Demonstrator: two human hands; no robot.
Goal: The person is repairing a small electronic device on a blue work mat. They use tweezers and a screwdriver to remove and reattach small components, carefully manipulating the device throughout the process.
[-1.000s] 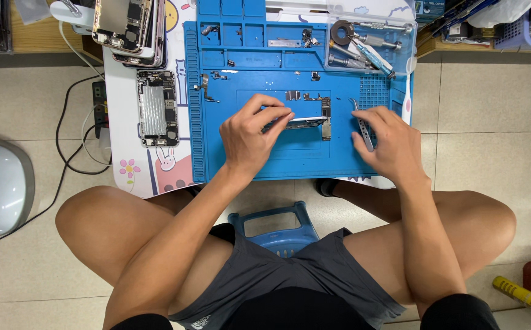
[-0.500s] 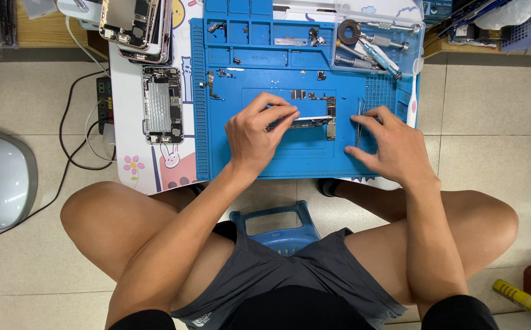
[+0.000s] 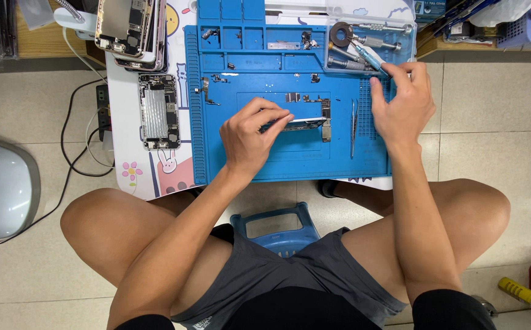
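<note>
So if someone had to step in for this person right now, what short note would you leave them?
Left hand: fingertips pinching and steadying the circuit board at the middle of the blue mat.
Right hand: up at the mat's top right corner, fingers on a blue-tipped screwdriver in the tool tray; the grip is not clear.
Tweezers lie on the mat, right of the board.
Opened phone lies left of the mat.
Done: board is out, loose small parts sit on the mat.
Left: cannot tell from this view.
</note>
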